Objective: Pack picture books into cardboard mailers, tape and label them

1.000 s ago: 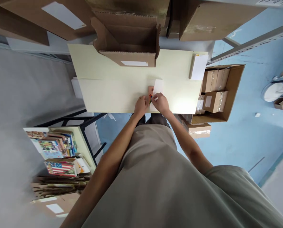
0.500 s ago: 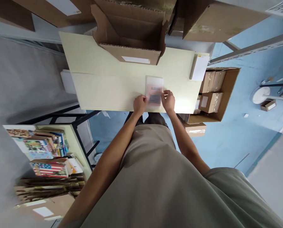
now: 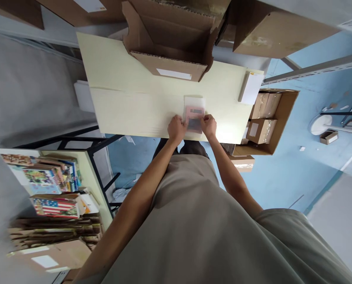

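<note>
1. Head view: the person stands at the near edge of a pale table [image 3: 128, 106], both bare arms stretched forward over it.
2. A small clear pouch [image 3: 194, 115] lies flat on the table close to that near edge — something pink and grey shows through it, too blurred to name.
3. The left hand [image 3: 176, 129] is at the pouch's left side, fingers curled and pinching its edge.
4. The right hand [image 3: 209, 125] is at the pouch's right side, fingers bent onto that edge; the pouch sits between the two hands, touched by both.
5. An open carton [image 3: 170, 47] stands on the far side of the table, flaps up, a white label on its near wall — well apart from the pouch.
6. A white pad [image 3: 252, 87] lies at the table's right corner.
7. On the blue floor to the right stands a box [image 3: 282, 118] holding smaller taped parcels.
8. To the left a lower shelf [image 3: 101, 189] carries books [image 3: 45, 185], with flattened cardboard stacked below them.
</note>
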Demonstrator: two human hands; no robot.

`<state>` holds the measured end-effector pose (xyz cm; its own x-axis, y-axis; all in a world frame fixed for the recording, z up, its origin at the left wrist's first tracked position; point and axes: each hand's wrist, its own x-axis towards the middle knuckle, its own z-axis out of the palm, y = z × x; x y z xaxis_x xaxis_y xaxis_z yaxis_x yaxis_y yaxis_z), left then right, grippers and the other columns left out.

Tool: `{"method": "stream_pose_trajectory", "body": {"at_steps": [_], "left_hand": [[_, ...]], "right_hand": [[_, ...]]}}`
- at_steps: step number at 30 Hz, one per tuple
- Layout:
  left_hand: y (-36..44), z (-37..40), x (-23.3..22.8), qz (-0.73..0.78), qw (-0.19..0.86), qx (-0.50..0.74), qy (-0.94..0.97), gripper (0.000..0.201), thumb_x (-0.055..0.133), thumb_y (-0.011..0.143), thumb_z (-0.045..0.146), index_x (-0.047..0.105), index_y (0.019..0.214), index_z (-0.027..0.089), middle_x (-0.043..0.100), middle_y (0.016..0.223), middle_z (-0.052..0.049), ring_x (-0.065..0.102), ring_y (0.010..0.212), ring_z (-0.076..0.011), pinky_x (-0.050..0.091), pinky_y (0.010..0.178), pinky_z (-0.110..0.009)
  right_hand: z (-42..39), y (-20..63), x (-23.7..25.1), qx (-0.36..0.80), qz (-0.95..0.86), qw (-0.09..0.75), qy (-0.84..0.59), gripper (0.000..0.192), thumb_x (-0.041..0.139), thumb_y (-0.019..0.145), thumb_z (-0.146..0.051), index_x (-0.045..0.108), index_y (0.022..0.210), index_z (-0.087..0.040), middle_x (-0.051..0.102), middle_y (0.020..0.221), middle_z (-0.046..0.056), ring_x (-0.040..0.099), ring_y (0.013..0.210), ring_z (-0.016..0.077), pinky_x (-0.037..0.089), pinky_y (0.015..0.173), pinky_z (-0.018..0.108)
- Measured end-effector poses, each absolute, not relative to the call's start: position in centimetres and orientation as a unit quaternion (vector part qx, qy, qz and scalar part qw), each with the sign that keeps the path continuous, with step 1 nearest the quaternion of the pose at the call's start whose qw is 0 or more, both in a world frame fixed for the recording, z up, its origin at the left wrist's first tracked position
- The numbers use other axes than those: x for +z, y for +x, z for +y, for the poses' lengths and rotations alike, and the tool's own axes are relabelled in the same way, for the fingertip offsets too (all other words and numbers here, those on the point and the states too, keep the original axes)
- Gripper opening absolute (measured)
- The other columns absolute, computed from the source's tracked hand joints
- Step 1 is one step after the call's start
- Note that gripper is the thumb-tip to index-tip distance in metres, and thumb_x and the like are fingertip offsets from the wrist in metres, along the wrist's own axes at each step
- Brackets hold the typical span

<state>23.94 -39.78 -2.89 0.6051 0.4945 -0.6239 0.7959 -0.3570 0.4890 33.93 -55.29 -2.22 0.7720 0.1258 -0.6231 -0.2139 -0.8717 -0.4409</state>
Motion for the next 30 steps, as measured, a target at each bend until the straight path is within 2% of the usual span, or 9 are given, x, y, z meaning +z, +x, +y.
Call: {"method": "stream_pose_trajectory", "body": {"at_steps": [4,8,11,13,16,19,22,25,30], "left_hand": [[23.5,-41.6,-1.5,0.287,0.465,-0.132,0.827,0.039,0.072,0.1,0.022,0.062,0.137,0.019,0.065,0.149,-0.02,0.068,0.135,-0.0356,0.054,0.122,-0.052],[22.8,-44.4,-0.8,0.245,0.474,-0.107,0.839,0.085,0.092,0.084,0.03,0.047,0.155,0.014,0.051,0.165,-0.028,0.047,0.158,-0.0453,0.046,0.131,-0.061],[22.6,-45.5,-1.1,0.257,0.476,-0.098,0.835,0.078,0.082,0.086,0.021,0.047,0.155,0.013,0.047,0.168,-0.03,0.042,0.163,-0.0473,0.045,0.131,-0.065],[22.5,-45.4,-1.5,0.26,0.485,-0.087,0.83,0.071,0.076,0.086,0.017,0.051,0.152,0.015,0.05,0.166,-0.027,0.046,0.16,-0.0462,0.044,0.132,-0.065],[22.3,-44.7,-1.9,0.265,0.509,-0.069,0.816,0.068,0.074,0.085,0.017,0.055,0.151,0.017,0.054,0.164,-0.024,0.052,0.155,-0.0436,0.043,0.134,-0.061],[21.7,-44.0,-2.1,0.269,0.54,-0.051,0.796,0.067,0.073,0.088,0.021,0.056,0.152,0.017,0.055,0.164,-0.023,0.052,0.156,-0.0407,0.042,0.136,-0.057],[20.7,-43.8,-2.1,0.287,0.564,-0.043,0.773,0.059,0.069,0.09,0.021,0.059,0.149,0.017,0.061,0.158,-0.021,0.057,0.152,-0.0386,0.046,0.134,-0.054],[19.3,-44.1,-2.1,0.335,0.584,-0.047,0.738,0.052,0.064,0.093,0.019,0.064,0.145,0.016,0.067,0.15,-0.019,0.067,0.137,-0.0365,0.054,0.125,-0.05],[17.0,-45.2,-2.4,0.42,0.639,-0.028,0.644,0.04,0.059,0.099,0.02,0.07,0.137,0.018,0.074,0.142,-0.015,0.071,0.134,-0.0333,0.061,0.109,-0.041]], "right_hand": [[-55.2,34.0,-1.5,0.327,0.023,0.268,-0.906,0.018,0.063,0.098,-0.041,0.069,0.1,-0.024,0.084,0.111,0.016,0.078,0.104,0.0298,0.062,0.098,0.045],[-55.2,34.5,-0.6,0.366,0.005,0.278,-0.888,0.019,0.062,0.1,-0.039,0.068,0.103,-0.022,0.083,0.11,0.015,0.08,0.102,0.0275,0.063,0.095,0.042],[-55.6,35.7,1.3,0.398,-0.068,0.247,-0.881,0.03,0.059,0.106,-0.041,0.069,0.122,-0.019,0.08,0.119,0.017,0.081,0.105,0.0298,0.066,0.095,0.048],[-55.6,37.3,2.9,0.372,-0.185,0.2,-0.888,0.045,0.062,0.107,-0.044,0.064,0.144,-0.019,0.073,0.141,0.021,0.077,0.124,0.0363,0.064,0.105,0.058],[-54.0,40.1,4.5,0.365,-0.415,0.141,-0.822,0.07,0.079,0.1,-0.047,0.057,0.163,-0.026,0.056,0.17,0.018,0.053,0.16,0.0441,0.051,0.126,0.069],[-50.6,42.3,3.7,0.445,-0.548,0.113,-0.699,0.073,0.095,0.089,-0.046,0.068,0.153,-0.026,0.061,0.169,0.013,0.044,0.167,0.0446,0.041,0.135,0.07],[-47.3,44.2,1.5,0.499,-0.567,0.093,-0.648,0.052,0.1,0.083,-0.039,0.08,0.13,-0.027,0.075,0.153,0.01,0.056,0.158,0.0416,0.041,0.135,0.067],[-45.4,46.4,0.5,0.509,-0.577,0.041,-0.637,0.037,0.1,0.079,-0.028,0.083,0.113,-0.027,0.083,0.137,0.006,0.069,0.142,0.0393,0.045,0.13,0.063],[-43.3,48.9,1.3,0.496,-0.587,-0.022,-0.64,0.034,0.091,0.087,-0.029,0.084,0.12,-0.025,0.084,0.131,0.006,0.076,0.124,0.036,0.056,0.115,0.053]]}}
